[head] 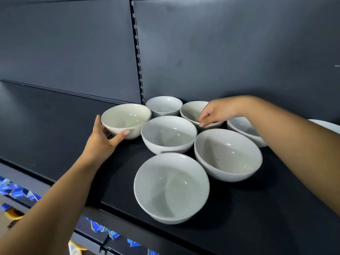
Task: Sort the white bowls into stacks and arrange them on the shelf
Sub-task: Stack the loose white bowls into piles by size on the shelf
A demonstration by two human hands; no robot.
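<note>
On the black shelf point(257, 208), among unstacked white bowls point(169, 135), the left hand point(103, 138) grips the far-left bowl point(125, 118) while the right hand point(219, 112) pinches the rim of a far bowl point(191, 111); print on the blue packets point(16, 192) below is illegible.

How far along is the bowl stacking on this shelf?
Done: nothing stacked; the bowls all sit singly on the shelf. In hand: left hand grips the leftmost bowl, right hand pinches a rear bowl by its rim. Left: all the nesting and arranging.
</note>
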